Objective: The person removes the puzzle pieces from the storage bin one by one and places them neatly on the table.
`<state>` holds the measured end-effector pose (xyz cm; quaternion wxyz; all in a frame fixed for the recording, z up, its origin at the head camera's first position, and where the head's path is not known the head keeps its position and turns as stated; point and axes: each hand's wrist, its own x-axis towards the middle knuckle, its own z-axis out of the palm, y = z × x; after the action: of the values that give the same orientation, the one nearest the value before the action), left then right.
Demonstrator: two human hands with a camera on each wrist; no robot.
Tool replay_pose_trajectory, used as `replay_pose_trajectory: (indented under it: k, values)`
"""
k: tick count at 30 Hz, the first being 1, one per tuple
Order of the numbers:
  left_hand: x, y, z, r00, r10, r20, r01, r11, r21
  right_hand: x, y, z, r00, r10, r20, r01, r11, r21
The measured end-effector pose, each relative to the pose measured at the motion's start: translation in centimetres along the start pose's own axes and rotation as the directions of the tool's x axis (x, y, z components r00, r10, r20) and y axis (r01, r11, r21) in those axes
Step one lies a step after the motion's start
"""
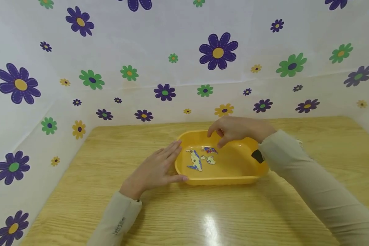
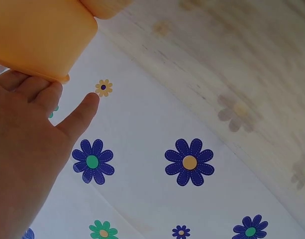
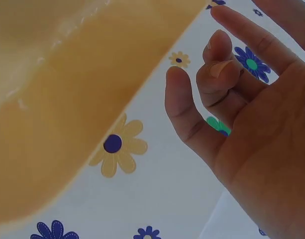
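A yellow plastic tray sits on the wooden table. Against its left end rests my left hand, fingers fairly straight along the rim and thumb at the front corner. In the left wrist view those fingertips meet the tray's edge. My right hand hovers over the tray's back side, fingers loosely bent, thumb apart, nothing between them. Inside the tray, on the left, lie flat cut-out pieces: a long cream-and-blue piece, a blue-and-red piece near my right thumb, a cream piece and a tiny scrap.
The wooden table carries the tray near its back edge. Behind and to the left stands a white sheet printed with purple, green and yellow flowers. A small black object shows beside my right wrist, over the tray's right end.
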<state>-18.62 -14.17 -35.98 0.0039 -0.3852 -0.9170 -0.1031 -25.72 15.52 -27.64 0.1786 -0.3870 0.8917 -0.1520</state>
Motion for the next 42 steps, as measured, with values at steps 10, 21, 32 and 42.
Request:
replay_pose_trajectory:
  k: [10, 21, 32, 42]
  values:
    - [0.0, 0.5, 0.0, 1.0, -0.012, 0.021, 0.012, 1.0, -0.021, 1.8, 0.6, 1.8, 0.998, -0.031, 0.052, 0.029, 0.999, 0.035]
    - [-0.3, 0.3, -0.7, 1.0, -0.013, 0.016, 0.013, 1.0, 0.005, 2.9, 0.1, 3.3, 0.999, -0.026, 0.037, 0.022, 0.994, 0.103]
    - [-0.1, 0.4, -0.5, 1.0, -0.019, 0.013, 0.019, 0.999, -0.025, 3.4, 0.8, 5.0, 0.999, -0.023, 0.03, 0.019, 0.993, 0.117]
    - [0.4, 0.2, -0.3, 1.0, -0.01, 0.011, 0.011, 0.999, -0.031, 3.9, 1.2, 5.7, 0.998, -0.058, -0.023, 0.06, 0.992, 0.115]
